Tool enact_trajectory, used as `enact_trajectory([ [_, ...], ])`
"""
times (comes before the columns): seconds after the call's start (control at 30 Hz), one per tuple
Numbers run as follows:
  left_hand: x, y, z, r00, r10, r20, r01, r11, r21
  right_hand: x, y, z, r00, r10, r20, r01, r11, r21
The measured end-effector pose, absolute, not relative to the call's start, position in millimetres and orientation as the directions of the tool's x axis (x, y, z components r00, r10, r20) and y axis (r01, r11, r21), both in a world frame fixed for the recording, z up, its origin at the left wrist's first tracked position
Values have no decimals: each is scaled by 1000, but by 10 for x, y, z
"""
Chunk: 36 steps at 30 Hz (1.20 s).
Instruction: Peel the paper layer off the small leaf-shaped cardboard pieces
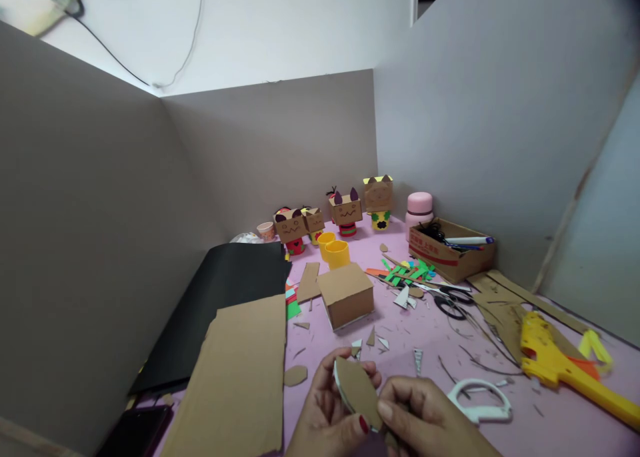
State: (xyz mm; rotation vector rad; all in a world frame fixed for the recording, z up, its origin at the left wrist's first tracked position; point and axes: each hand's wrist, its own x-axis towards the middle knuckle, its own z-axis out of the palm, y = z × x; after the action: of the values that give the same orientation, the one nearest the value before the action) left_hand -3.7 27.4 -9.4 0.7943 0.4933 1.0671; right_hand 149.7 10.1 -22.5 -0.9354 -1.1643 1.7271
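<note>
Both of my hands hold one small leaf-shaped cardboard piece (359,390) with a white edge, low in the middle of the view. My left hand (325,413) pinches its left side, thumb on the lower face. My right hand (425,413) grips its lower right end. Just beyond the piece, a small closed cardboard box (346,295) stands on the pink tabletop (435,340), among loose cardboard scraps. White-handled scissors (481,400) lie right beside my right hand.
A large cardboard sheet (235,377) and a black sheet (220,297) lie to the left. Cardboard box-head figures (345,211) and yellow cups (336,251) stand at the back. An open box (450,247) of pens, black scissors (453,300) and a yellow glue gun (555,360) are on the right. Grey partitions enclose the desk.
</note>
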Motion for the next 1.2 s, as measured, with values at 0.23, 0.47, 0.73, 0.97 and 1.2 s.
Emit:
enact_trajectory([
  [0.23, -32, 261, -75, 350, 937, 19, -498, 169, 851, 1578, 79, -115, -287, 956, 68, 214, 133, -968],
  [0.47, -27, 275, -160, 338, 941, -11, -399, 154, 904, 1619, 93, -87, -290, 942, 171, 443, 290, -849],
  [0.73, -8, 262, -128, 302, 953, 9, -399, 118, 909, 1552, 88, -117, -342, 939, -18, 81, 10, -997],
  [0.97, -37, 287, -82, 173, 973, -153, -365, 208, 907, 1584, 93, -155, -294, 953, 70, 240, 144, -960],
  [1.2, -30, 258, -52, 126, 983, -133, -343, 169, 924, 1572, 105, -184, -323, 944, 70, 184, 135, -974],
])
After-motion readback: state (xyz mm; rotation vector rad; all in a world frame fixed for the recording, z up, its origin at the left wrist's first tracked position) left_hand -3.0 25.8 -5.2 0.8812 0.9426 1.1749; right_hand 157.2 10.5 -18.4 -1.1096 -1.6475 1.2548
